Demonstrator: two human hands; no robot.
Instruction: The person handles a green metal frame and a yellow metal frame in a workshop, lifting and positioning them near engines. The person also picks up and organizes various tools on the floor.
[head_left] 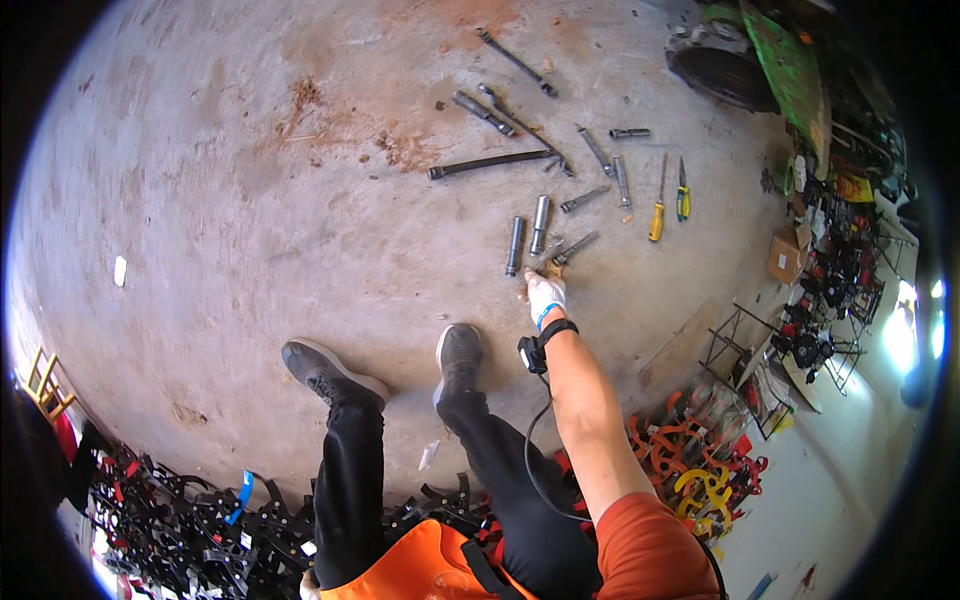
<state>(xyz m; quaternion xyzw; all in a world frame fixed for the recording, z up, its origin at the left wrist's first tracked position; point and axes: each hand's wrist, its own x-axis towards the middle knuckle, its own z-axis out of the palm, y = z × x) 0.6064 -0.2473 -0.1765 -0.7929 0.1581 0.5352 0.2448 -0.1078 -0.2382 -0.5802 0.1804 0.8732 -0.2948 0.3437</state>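
My right hand [543, 291], in a pale glove, reaches down to the concrete floor with its fingers bent together. At its fingertips is a small metal piece, too blurred to name. Just beyond the hand lies a short dark tool [577, 247]. Two tube-shaped steel sockets, one dark [515, 246] and one shiny [540, 224], lie close by on the floor. A little farther off is a short socket extension [585, 199]. My left hand [309, 586] shows only as a pale sliver beside my left thigh at the lower edge; its fingers are hidden.
Farther away lie a long dark bar [490, 164], a ratchet handle [530, 130] and several other tools. A yellow-handled screwdriver [657, 220] and pliers [683, 203] lie to the right. Heaped black parts [200, 520] and orange-red parts [665, 450] flank my legs. A cardboard box [787, 254] stands right.
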